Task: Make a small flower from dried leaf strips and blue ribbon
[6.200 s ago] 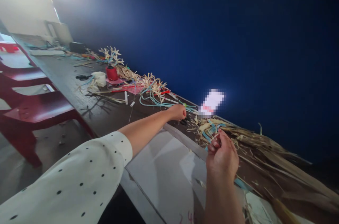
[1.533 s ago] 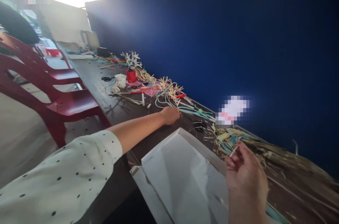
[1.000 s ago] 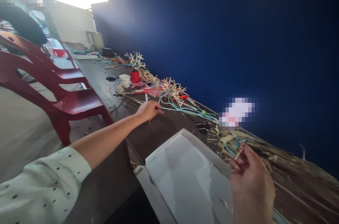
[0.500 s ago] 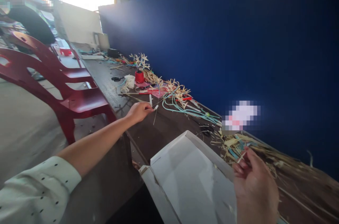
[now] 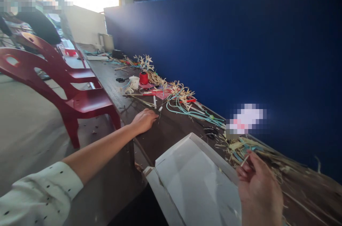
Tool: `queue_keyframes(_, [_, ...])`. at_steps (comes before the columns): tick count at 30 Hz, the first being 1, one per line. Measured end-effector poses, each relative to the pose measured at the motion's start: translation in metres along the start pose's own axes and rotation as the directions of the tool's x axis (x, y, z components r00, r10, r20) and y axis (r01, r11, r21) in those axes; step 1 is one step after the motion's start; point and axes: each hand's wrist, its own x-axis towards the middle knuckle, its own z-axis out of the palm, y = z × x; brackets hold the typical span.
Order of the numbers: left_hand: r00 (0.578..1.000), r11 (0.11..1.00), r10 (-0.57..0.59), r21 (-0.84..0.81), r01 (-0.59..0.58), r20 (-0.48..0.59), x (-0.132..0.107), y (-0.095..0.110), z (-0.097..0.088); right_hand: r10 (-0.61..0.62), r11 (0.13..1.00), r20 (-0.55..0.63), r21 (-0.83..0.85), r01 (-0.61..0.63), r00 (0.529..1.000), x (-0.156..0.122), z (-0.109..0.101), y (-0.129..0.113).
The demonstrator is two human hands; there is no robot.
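The straw strip (image 5: 244, 160) is pinched between thumb and fingertips of my right hand (image 5: 258, 187), held up just in front of the straw pile (image 5: 267, 154) at my 2 o'clock. My left hand (image 5: 144, 121) lies out at 11 o'clock on the desk (image 5: 171, 135), fingers drawn together beside a thin white-tipped stalk (image 5: 160, 109). At this distance I cannot tell whether they actually grip it.

The strip is thin and dry, so I judge that too hard a pinch could snap it. With my eyes on the far hand, it could also slip unnoticed into the litter below.

A second and a half ago my left hand was further along, next to the teal cords (image 5: 192, 112). It has since come back toward the desk's near edge.
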Motion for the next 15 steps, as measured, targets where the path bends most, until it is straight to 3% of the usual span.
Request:
queue_keyframes(4, [0.997,0.995,0.059,0.081,-0.062,0.040,-0.005,0.008,0.000,0.015,1.000,-0.012,0.011,-0.015,1.000,0.001,-0.001,0.001])
queue_keyframes(11, [0.999,0.997,0.049,0.064,-0.049,0.003,-0.003,0.022,-0.004,0.002,1.000,-0.002,-0.004,-0.002,1.000,0.001,0.000,0.003])
queue_keyframes(15, [0.983,0.983,0.180,0.016,-0.181,0.044,0.012,0.042,0.002,-0.041,0.999,-0.033,0.026,0.042,0.999,-0.003,0.001,-0.001])
